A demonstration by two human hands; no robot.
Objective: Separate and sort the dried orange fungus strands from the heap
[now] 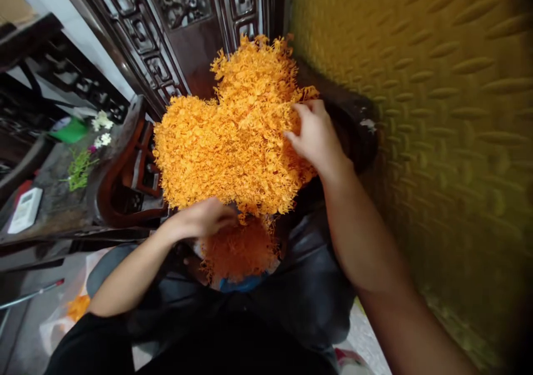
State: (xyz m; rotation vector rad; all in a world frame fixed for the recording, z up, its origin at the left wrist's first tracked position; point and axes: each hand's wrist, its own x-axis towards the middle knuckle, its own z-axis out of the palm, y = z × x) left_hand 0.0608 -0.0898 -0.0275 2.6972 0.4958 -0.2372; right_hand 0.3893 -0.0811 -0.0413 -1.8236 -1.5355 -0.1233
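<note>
A large fluffy bundle of orange artificial flowers [225, 147] fills the middle of the view, in front of my lap. My right hand [312, 131] is at its right side, fingertips sunk among the blossoms, so what they grip is hidden. Below the bundle's front edge, my left hand [210, 217] is smeared by motion and its fingers do not show clearly. Beside and under that hand hangs a darker orange clump [241, 250] of the same kind, between my knees. A bit of blue [244, 282] shows beneath the clump.
Dark carved wooden furniture [191, 47] stands behind the flowers. On the left, a dark table [62, 170] carries a white device [25, 211], green sprigs [79, 170] and white flowers [102, 121]. A yellow tread-patterned surface [437, 142] rises on the right. A plastic bag [58, 325] lies lower left.
</note>
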